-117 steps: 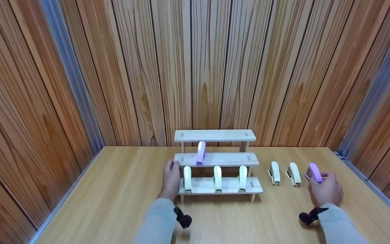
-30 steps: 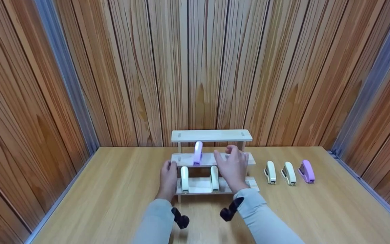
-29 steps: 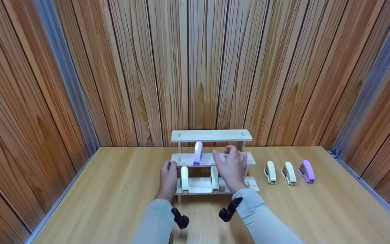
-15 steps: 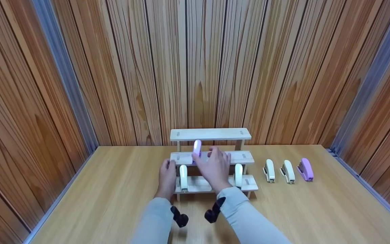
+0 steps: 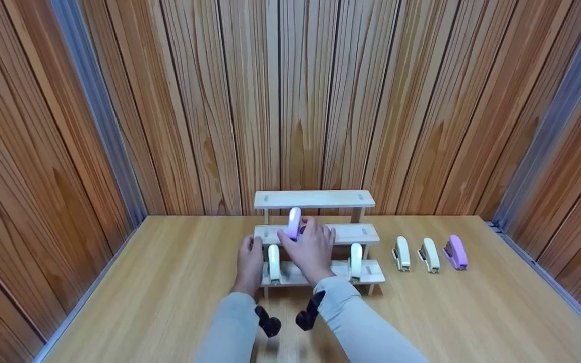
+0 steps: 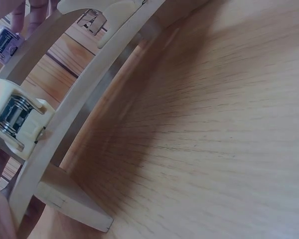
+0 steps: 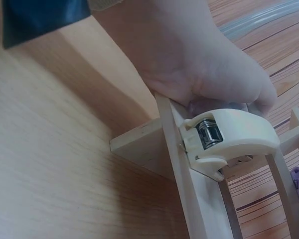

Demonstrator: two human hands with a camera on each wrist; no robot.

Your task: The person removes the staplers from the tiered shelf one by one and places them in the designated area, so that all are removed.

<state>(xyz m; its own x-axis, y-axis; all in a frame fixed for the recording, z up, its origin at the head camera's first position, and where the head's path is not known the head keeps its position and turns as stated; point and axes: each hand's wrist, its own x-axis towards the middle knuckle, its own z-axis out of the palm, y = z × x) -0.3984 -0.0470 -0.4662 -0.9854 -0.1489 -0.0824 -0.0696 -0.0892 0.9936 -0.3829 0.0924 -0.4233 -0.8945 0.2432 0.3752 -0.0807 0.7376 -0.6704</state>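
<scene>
A three-tier wooden display rack [image 5: 313, 199] stands on the table. My left hand [image 5: 248, 263] grips its left end. A light purple stapler [image 5: 295, 219] stands upright on the middle tier. My right hand [image 5: 312, 249] is around this stapler, thumb on its left and fingers on its right. In the left wrist view, fingertips [image 6: 36, 14] show close beside the purple stapler [image 6: 7, 45]. Two white staplers stand on the bottom tier, a left one [image 5: 274, 263] and a right one [image 5: 355, 261]. My right hand hides the space between them in the head view.
Right of the rack, two white staplers [image 5: 402, 253] and a purple stapler [image 5: 455, 252] stand in a row on the wooden table [image 5: 169, 287]. Wood-panelled walls [image 5: 300, 101] close off the back and sides. The rack's top tier rises just behind the purple stapler.
My right hand has let go of the purple stapler at the right end of the table row. It has moved left across the rack to the middle-tier purple stapler. My left hand stays.
</scene>
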